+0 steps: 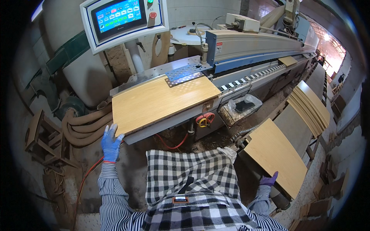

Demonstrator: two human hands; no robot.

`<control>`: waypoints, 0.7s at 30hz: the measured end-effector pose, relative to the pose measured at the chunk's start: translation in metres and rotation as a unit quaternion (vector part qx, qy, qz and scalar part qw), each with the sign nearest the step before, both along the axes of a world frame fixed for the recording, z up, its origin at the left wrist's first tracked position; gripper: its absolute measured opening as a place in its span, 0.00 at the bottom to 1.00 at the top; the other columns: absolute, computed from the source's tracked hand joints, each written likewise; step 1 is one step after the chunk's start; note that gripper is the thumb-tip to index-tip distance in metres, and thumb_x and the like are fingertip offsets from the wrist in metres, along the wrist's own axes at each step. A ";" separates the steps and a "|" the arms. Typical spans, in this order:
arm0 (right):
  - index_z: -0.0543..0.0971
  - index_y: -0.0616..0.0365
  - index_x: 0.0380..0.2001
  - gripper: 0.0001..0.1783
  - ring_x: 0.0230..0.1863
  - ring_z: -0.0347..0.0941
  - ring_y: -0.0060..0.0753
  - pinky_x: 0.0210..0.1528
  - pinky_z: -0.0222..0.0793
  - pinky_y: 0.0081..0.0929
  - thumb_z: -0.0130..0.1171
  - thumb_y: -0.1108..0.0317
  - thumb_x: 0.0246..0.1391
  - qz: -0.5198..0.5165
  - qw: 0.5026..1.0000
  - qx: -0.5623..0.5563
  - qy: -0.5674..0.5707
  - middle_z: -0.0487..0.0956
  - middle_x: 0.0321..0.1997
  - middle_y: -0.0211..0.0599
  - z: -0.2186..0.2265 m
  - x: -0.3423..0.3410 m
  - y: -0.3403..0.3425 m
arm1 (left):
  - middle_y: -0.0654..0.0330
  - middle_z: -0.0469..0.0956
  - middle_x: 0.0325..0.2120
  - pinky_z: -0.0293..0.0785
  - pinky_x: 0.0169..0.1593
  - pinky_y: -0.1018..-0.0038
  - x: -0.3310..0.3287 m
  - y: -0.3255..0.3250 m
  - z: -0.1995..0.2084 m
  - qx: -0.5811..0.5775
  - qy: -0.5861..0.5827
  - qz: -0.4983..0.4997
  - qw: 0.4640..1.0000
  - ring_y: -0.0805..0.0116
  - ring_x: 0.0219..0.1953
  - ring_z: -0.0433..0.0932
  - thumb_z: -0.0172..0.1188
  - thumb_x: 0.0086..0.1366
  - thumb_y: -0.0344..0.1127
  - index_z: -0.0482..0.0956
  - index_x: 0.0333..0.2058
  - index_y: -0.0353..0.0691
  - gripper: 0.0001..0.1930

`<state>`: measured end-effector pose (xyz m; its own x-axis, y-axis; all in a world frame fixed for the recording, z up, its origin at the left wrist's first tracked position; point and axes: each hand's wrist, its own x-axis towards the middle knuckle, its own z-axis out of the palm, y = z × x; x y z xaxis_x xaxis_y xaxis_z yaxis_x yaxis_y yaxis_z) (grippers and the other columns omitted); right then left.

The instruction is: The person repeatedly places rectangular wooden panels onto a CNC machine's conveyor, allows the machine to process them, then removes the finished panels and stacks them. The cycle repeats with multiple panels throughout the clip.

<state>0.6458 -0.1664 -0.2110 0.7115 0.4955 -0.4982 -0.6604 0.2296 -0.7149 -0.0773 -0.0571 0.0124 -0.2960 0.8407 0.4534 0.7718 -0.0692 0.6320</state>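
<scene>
Nearest me was the right hand (268, 179), in a purple glove at the near edge of a wood-grain board (275, 158). A thumb or finger showed over the top face, but I couldn't tell whether the others pinched the edge from below. That board lay ahead of the right hand and to both sides of it, tilted away at an angle.

Farther forward, the left hand (111, 143), in a blue glove, had its fingers spread, tips against the near-left corner of a pale panel (162, 104) and the thumb apart. From that hand the panel stretched forward and well to the right, flat on the machine's surface (133, 137).

Both pieces looked stiff and fairly heavy for their thinness, with smooth faces that might slide under a glove and corners that might chip. I'd have said they were best held by two opposite edges, palms kept off the broad face.

Brown hoses (83, 119) curled just beyond and left of the left hand. Ahead of the right hand, beyond its board, a stack of boards (308, 109) leaned slightly rightward. Well ahead of the left hand stood a lit control screen (119, 17); farthest, between both hands' lines, ran the long grey-and-blue machine beam (262, 48).
</scene>
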 end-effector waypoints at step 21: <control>0.70 0.56 0.50 0.38 0.57 0.62 0.37 0.65 0.55 0.40 0.67 0.42 0.42 -0.008 0.985 0.089 0.147 0.74 0.51 0.37 0.001 0.021 -0.030 | 0.52 0.72 0.52 0.59 0.62 0.60 0.106 0.074 -0.006 0.054 0.250 -0.039 0.966 0.54 0.55 0.69 0.59 0.60 0.43 0.67 0.58 0.43 0.27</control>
<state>0.6666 -0.1960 -0.2095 0.5587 0.5829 -0.5899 -0.8276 0.3466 -0.4415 0.0289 0.0168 0.0063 0.0452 0.7917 0.6092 0.9684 -0.1845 0.1679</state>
